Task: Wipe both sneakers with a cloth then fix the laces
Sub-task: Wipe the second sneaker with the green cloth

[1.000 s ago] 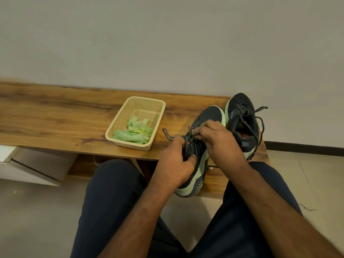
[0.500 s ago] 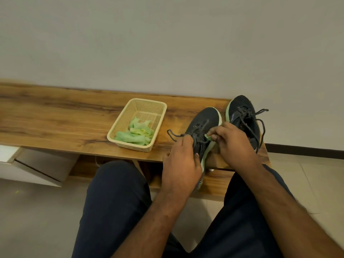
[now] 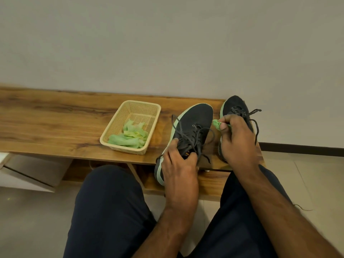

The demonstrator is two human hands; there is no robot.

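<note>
Head view: you are sitting at the tabletop (image 3: 55, 118) with both sneakers in front of you, toes pointing away toward the wall.

Left sneaker (image 3: 193, 120): lying on the tabletop with its heel hanging over the near edge. Its long axis is running from near-left to far-right. Your left hand (image 3: 178, 170) is gripping it at the collar, fingers curled over the opening, thumb on the outer side. The laces (image 3: 195, 135) are lying loose and untied across the tongue, one end trailing off to the left.

Right sneaker (image 3: 234, 107): standing just beside the first, mostly hidden behind your right hand (image 3: 236, 140). Its laces are also hanging loose.

Right hand: pinching a small wad of green cloth (image 3: 216, 124) between thumb and fingertips. The wad is sitting in the gap between the two shoes, just beside the right edge of the left sneaker's toe; whether it is touching the shoe, I cannot tell.

Basket (image 3: 137, 105): sitting to the left of the shoes, holding more green cloth pieces.

Judgement: you are in the wiping stage. The right hand is the nearer one to the toe, so the coming stroke likely wants to run leftward across the upper and then back along the long axis toward your left hand. The loose laces are lying in that path and could snag the cloth.
</note>
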